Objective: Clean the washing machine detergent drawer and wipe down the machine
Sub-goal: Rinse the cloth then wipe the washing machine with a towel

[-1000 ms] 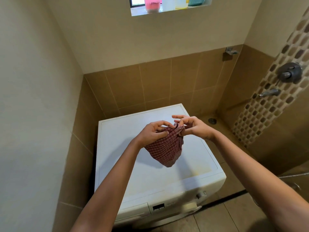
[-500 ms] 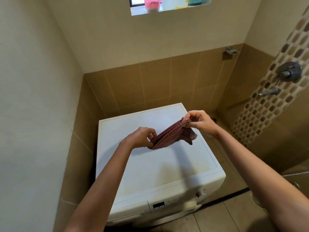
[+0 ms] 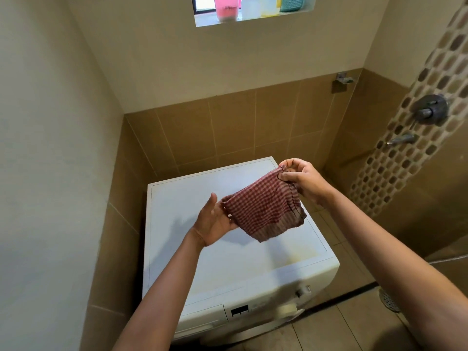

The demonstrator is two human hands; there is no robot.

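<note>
The washing machine [image 3: 197,269] stands in the tiled corner, its detergent drawer [image 3: 202,319] shut at the front left. Above the machine's top, the left hand [image 3: 215,224] lies palm up, thumb straight, fingers hidden under the lower corner of a red checked cloth [image 3: 263,211]; whether they grip it cannot be told. The cloth hangs stretched between both hands, clear of the machine. The right hand [image 3: 305,182] pinches its upper corner between thumb and fingers. A wall tap [image 3: 401,140] sits further right.
</note>
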